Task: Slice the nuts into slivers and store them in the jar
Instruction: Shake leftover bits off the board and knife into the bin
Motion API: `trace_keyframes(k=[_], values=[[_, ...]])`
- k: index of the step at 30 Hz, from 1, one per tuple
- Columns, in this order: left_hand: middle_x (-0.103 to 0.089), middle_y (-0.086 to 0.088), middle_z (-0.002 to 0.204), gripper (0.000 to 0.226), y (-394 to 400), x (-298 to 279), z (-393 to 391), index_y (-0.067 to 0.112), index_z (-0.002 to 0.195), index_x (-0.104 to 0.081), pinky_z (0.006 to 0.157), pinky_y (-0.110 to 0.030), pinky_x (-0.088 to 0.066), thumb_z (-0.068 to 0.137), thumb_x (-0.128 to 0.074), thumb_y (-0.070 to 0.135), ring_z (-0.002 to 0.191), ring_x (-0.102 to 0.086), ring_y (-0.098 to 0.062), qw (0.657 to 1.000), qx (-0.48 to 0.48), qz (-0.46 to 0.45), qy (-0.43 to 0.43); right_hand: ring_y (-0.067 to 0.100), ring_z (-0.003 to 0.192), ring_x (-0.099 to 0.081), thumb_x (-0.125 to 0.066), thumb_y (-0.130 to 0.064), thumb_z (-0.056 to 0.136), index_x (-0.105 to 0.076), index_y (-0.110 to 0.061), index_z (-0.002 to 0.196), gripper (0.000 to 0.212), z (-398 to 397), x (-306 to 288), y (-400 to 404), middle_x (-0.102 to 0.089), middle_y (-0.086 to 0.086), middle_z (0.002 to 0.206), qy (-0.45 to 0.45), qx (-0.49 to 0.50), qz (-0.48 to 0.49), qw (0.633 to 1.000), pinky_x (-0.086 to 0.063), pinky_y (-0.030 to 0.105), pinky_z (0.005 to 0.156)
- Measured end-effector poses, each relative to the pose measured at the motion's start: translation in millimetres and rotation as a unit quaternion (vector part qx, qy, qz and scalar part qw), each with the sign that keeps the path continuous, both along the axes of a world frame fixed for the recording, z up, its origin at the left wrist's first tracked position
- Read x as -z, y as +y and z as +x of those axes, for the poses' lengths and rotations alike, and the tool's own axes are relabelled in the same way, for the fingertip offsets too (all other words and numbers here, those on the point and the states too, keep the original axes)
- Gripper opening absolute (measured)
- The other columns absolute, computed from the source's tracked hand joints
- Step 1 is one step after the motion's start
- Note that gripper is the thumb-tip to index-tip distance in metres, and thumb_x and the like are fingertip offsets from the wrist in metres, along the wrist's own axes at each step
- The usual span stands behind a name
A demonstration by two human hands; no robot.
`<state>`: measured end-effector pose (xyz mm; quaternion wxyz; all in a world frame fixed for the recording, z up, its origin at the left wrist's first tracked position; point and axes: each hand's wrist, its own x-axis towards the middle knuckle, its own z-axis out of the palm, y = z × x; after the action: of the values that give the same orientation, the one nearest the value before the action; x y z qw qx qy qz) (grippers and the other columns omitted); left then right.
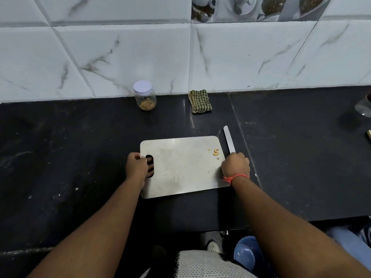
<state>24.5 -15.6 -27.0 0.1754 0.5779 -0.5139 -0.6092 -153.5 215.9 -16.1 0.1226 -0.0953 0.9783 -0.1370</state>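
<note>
Single head-worn view, wide-angle.
Looks forward and down from above the surface (80, 157), close over both forearms; faces the tiled wall (140, 57) behind; no second view.

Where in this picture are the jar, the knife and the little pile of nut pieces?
jar (145, 98): head view, on its clear side wall below the white lid.
knife (229, 139): head view, mid-blade.
nut pieces (216, 151): head view, centre of the small pile near the board's right edge.

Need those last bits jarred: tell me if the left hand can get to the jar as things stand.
Probably yes, but not at once: the left hand grips the cutting board by its handle slot. The counter up to the lidded jar looks free.
</note>
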Motion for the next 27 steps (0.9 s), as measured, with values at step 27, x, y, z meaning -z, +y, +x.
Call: trace_keyframes(k=[27], values=[[-0.068,-0.006,0.095,0.015,6,-13,-1,0.012,0.116,-0.051,0.054,-0.030,-0.054,0.107,-0.039,0.012,0.073,-0.067,-0.019,0.999,0.015,-0.049,-0.003,0.037,0.098,-0.053,-0.050,-0.013,0.093,-0.048,0.001,0.121,0.031,5,2,32,-0.041,0.020,0.124,0.014,0.077,-0.161,0.984,-0.045,0.039,0.083]])
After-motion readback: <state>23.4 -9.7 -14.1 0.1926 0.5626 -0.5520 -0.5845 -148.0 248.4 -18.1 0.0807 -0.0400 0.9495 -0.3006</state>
